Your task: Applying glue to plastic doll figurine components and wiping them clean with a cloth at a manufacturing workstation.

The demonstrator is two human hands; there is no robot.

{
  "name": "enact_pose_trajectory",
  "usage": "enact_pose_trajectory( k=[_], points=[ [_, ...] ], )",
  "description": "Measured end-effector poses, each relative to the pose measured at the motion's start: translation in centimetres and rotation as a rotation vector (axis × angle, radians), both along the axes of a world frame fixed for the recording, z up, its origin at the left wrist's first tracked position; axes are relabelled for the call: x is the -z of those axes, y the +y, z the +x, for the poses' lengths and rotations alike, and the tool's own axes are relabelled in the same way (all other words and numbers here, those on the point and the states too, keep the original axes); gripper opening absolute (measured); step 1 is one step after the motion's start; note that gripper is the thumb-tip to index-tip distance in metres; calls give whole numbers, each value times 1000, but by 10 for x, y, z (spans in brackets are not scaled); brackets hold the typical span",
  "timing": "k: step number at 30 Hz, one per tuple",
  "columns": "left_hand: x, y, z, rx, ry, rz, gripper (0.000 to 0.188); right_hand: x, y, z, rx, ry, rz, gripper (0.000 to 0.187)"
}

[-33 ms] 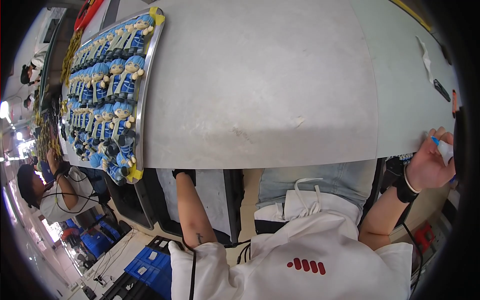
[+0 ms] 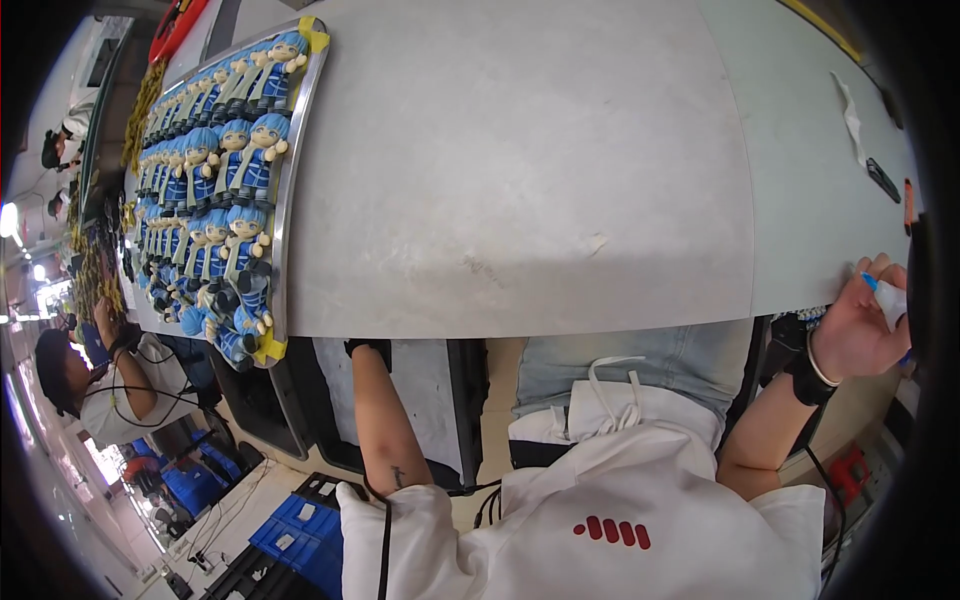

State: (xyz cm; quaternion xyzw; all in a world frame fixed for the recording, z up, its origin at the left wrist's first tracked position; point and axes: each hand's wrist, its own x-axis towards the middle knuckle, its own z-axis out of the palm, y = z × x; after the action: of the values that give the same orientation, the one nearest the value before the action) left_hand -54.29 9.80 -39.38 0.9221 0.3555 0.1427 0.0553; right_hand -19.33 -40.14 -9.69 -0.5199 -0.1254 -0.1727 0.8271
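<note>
My right hand [image 2: 858, 325] is at the table's right edge, its fingers curled round a small white object with a blue tip [image 2: 871, 281]. The dark rim of the picture cuts off part of that object, and I cannot tell its kind. My left forearm [image 2: 385, 425] reaches under the table's front edge, over a grey-lined black bin; the left hand itself is hidden there. To the left on the table, several blue-haired dolls [image 2: 246, 235] in blue outfits lie in rows in a metal-edged tray [image 2: 300, 150]. A few at its near end lie jumbled.
The grey table [image 2: 520, 150] bears a white strip [image 2: 850, 115], a black tool [image 2: 884, 180] and an orange one [image 2: 909, 205] at its right. Blue crates [image 2: 305, 535] stand lower left. A person in a black cap [image 2: 60, 370] sits at the far left.
</note>
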Motion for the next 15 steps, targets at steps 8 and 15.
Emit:
enact_pose_trajectory(
  k=[8, 15],
  points=[
    [-4, -26, -24, 93, -72, 37, 32, -2, 7, -5, -64, -62, 51, 41],
    [-90, -69, 38, -244, -466, -460, 21, 0, 30, -12, 143, 3, 27, 35]
  ],
)
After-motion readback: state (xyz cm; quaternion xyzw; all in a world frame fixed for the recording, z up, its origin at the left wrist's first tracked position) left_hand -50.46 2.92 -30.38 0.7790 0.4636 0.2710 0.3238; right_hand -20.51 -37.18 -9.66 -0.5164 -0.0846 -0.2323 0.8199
